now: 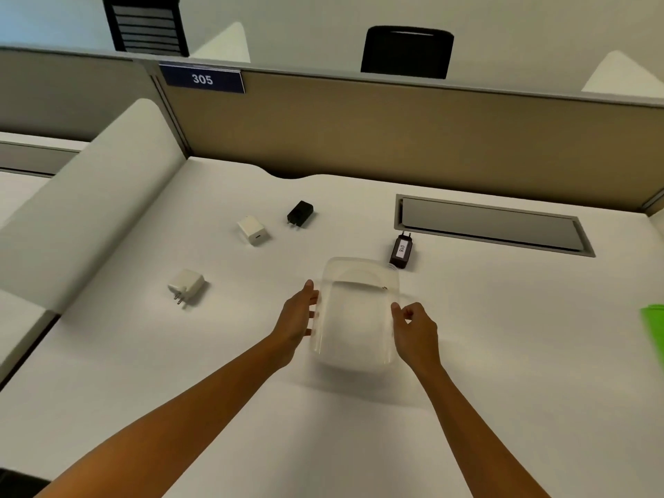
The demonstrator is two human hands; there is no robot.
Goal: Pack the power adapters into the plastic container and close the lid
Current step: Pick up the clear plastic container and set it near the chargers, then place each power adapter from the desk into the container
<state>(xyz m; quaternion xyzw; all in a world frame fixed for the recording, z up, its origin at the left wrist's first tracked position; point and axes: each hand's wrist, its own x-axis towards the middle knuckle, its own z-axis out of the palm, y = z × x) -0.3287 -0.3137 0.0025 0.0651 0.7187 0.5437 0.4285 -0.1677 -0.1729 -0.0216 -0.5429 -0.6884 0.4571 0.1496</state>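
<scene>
A clear plastic container (355, 314) with its lid on sits on the white desk (503, 354) in the middle. My left hand (298, 319) presses flat against its left side with fingers spread. My right hand (416, 327) pinches its right rim. Several power adapters lie loose on the desk: a white adapter with prongs (186, 286) at the left, a white cube adapter (253, 230) farther back, a black adapter (300, 212) beside it, and a black adapter with a white label (401, 251) just behind the container's right corner.
A grey cable hatch (492, 224) is set into the desk at the back right. A tan partition (395, 124) with a "305" sign (202, 79) closes the far edge. A white divider (93, 199) borders the left. Something green (654, 327) lies at the right edge.
</scene>
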